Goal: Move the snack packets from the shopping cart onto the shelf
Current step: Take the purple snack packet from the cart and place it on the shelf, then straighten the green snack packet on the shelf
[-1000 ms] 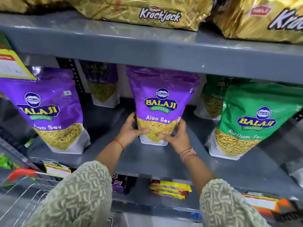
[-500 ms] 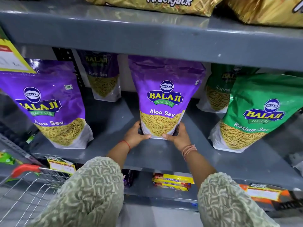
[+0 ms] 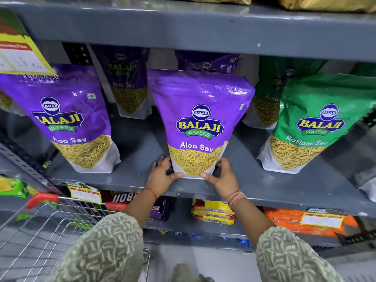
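Note:
A purple Aloo Sev packet (image 3: 200,121) stands upright near the front edge of the grey middle shelf (image 3: 138,178). My left hand (image 3: 161,176) grips its lower left corner and my right hand (image 3: 223,176) grips its lower right corner, thumbs across the front. Another purple Aloo Sev packet (image 3: 69,123) stands at the left, and more purple ones (image 3: 128,86) stand behind. A green Ratlami Sev packet (image 3: 311,123) stands at the right. The wire shopping cart (image 3: 40,237) with a red handle is at the lower left; its inside looks bare where visible.
The upper shelf (image 3: 203,27) overhangs closely above the packet tops. A yellow price tag (image 3: 22,55) hangs at the upper left. The lower shelf holds biscuit packs (image 3: 215,213) and orange packs (image 3: 289,220). Open shelf gaps lie on both sides of the held packet.
The held packet has come forward toward the shelf's front edge with both hands on its base. My view has moved closer and tilted down, showing more of the cart.

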Tool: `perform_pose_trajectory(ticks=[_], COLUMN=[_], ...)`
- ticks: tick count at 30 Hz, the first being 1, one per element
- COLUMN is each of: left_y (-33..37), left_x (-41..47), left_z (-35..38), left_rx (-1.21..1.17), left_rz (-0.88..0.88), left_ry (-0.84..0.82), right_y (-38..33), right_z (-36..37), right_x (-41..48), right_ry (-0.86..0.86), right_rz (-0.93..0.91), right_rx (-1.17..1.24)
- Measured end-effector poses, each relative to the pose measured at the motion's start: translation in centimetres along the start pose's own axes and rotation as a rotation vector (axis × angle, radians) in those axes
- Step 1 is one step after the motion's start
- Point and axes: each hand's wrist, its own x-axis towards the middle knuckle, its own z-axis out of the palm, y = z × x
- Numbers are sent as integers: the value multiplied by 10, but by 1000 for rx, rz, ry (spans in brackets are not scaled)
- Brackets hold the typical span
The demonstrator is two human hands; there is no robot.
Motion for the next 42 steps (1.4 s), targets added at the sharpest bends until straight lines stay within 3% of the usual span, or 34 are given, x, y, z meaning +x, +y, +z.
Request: perform_pose_trajectory(ticks=[13, 16, 18, 20, 22, 23, 26, 28, 32, 35, 38, 42], left_y=[-3, 1, 10, 15, 25, 35, 84, 116, 167, 182, 180, 163], left_x=[-6, -19, -37, -62, -90, -100, -103, -75, 4, 39, 40, 22], left_z=[-6, 0, 14, 35, 58, 77, 137, 171, 198, 203, 206, 210], left_rx=[50, -79, -191, -235, -101, -61, -175, -237, -413, -391, -314, -276], left_rz=[41, 101, 58, -24, -12, 20, 97, 118, 50, 111, 59, 12], left_ry=[-48, 16, 203, 521, 693, 668, 309, 197, 13, -121, -178, -132], right_y=[-1, 3, 14, 26, 32, 37, 61, 72, 65, 63, 68, 76], right_z=[0, -13, -34, -58, -79, -95, -159, -200, -242, -252, -245, -239], right_x=[-11, -27, -37, -47, -52, -53, -42, -23, 16, 39, 41, 24], right_ry=[9, 56, 134, 213, 285, 343, 549, 568, 238, 12, 6, 33], right_rz=[-22, -67, -86, -97, -68, -51, 18, 61, -12, -73, -28, -8], right_rx=[-101, -129, -158, -129, -73, -46, -9, 33, 214, 149, 32, 40])
